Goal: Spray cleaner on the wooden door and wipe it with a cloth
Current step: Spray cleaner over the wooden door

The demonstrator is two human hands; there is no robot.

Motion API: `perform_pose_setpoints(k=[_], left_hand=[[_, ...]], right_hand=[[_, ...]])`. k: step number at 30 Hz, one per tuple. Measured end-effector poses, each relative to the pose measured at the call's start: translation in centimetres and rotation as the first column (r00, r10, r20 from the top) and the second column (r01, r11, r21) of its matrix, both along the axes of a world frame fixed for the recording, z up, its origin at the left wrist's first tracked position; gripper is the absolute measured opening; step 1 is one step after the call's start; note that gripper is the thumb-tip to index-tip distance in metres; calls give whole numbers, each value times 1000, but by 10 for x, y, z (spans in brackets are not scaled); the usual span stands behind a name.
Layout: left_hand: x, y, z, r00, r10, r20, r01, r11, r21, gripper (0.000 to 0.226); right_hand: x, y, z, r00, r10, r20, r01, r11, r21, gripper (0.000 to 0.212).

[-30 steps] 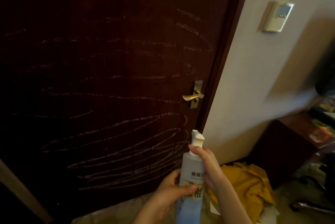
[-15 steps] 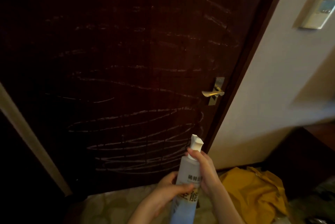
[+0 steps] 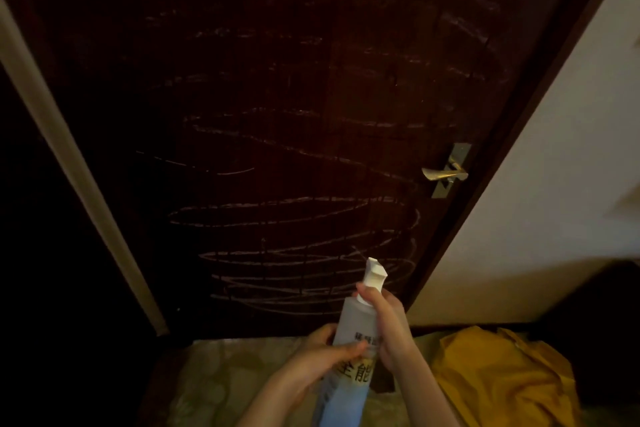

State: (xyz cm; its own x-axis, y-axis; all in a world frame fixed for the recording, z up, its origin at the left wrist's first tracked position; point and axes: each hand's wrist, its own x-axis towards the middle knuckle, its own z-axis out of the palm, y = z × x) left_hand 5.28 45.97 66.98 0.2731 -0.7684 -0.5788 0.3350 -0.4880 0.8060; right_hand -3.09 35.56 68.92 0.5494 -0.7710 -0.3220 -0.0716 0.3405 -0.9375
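Two-handed grip on spray bottle (image 3: 355,326), low before the scrawl-marked wooden door (image 3: 277,97). Wraps left hand (image 3: 322,354) round the labelled body, curls right hand (image 3: 391,333) at the neck under the white nozzle (image 3: 374,276). Yellow cloth (image 3: 502,371) crumpled on floor, just right of the right forearm.

The spray bottle (image 3: 355,321), at six o'clock in the view, bears two large dark characters, 全能, on a yellowish band. At twelve o'clock from them runs a smaller line of characters, too blurred to read (the right hand (image 3: 389,329) covers its end).
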Motion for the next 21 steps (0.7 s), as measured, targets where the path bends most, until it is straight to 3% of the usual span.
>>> perform_pose_setpoints(k=[6,15,21], left_hand=[[3,0,-2,1000,13,0,-13,999,31,32],[11,19,-4,991,125,-46,-127,991,-38,39],[14,29,-9,978,191,-84,-194,981,-30,42]], right_hand=[[3,1,-3,999,38,6,-38,999,39,58],[24,8,-4,986,163,-16,-163,987,-7,49],[34,14,-10,978,206,-20,-205,978,27,55]])
